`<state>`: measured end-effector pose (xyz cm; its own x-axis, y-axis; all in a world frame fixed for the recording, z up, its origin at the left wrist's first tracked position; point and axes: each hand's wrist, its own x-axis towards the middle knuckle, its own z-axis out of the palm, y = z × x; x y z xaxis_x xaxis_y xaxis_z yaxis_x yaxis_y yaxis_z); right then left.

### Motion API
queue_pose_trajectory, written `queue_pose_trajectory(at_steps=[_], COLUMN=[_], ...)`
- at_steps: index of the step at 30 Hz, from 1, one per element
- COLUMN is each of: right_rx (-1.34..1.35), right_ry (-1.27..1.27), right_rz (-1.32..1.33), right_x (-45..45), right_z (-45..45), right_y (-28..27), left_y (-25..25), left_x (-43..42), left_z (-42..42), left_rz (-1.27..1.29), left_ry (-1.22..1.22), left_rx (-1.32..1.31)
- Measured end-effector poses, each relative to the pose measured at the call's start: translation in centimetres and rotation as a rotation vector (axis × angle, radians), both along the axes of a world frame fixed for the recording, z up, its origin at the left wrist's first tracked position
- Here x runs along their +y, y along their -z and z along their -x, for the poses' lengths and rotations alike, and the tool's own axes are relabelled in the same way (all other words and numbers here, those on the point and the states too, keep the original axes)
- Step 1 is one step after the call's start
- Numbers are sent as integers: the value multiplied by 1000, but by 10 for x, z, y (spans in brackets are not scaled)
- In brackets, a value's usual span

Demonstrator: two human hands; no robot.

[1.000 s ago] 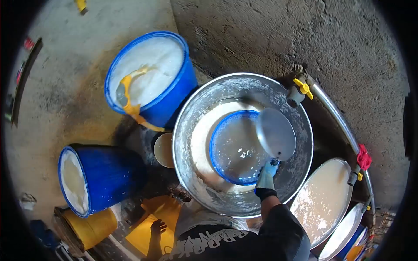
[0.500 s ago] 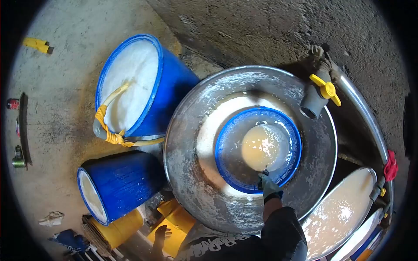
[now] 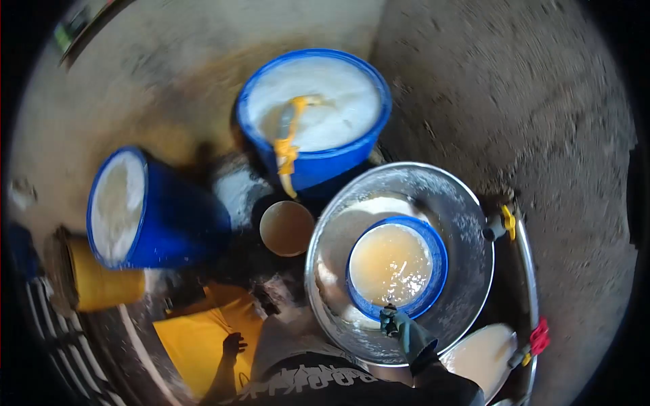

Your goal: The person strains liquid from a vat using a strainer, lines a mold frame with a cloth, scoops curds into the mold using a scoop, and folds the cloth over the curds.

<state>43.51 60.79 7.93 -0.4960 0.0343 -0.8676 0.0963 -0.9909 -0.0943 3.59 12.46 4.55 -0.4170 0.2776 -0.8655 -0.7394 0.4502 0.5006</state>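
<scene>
One round pan (image 3: 428, 252), right fingers (image 3: 388, 323) clamped on it, holds glossy tan liquid (image 3: 391, 265); left fingers (image 3: 233, 346) apart.

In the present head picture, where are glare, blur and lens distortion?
Head view, glare: white glints on the liquid by the right hand; head view, blur: wall streaked, upper drum softened; head view: dark rounded edges suggest wide-lens distortion.

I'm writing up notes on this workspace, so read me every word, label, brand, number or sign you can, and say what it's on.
No text can be read.
Pale lettering on the dark shirt: too blurred to read.
Metal basin, upper blue drum, left blue drum: no legible marks.
</scene>
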Motion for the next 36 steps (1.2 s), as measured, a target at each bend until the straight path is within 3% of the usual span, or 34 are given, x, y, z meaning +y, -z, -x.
queue_pose_trajectory(at_steps=[2,4,6,9,12,18,23,24,25,28,30,34,36], right_rx=[-14,-52,-72,-75,-34,159,641,734,720,684,539,82,285], right_ry=[-82,-161,-235,-336,-420,-495,-663,-638,-651,-524,-288,-334,-145], right_rz=[4,-76,-146,-273,-385,-571,-803,-605,-779,-733,-662,-966,-1176], right_x=[-11,-21,-36,-71,-119,-230,-277,-279,-295,-296,-297,-280,-246], right_z=[22,65,121,215,300,474,587,610,626,689,731,753,723], right_y=[-36,-86,-130,-194,-243,-317,-308,-305,-313,-275,-256,-302,-304], left_y=[11,49,49,72,56,51,55,57,58,57,59,43,36], left_x=[-12,-55,-60,-105,-135,-195,-226,-229,-232,-235,-237,-228,-219], left_z=[-4,0,11,31,49,60,41,36,31,16,5,6,16], left_rz=[149,-66,145,36,64,60,17,20,31,60,-35,63,110], left_ry=[-49,-216,-183,-398,-599,-746,-855,-866,-883,-887,-957,-803,-745], left_rx=[53,-44,-15,-75,-67,-93,-34,-31,-31,-32,-17,-48,-69])
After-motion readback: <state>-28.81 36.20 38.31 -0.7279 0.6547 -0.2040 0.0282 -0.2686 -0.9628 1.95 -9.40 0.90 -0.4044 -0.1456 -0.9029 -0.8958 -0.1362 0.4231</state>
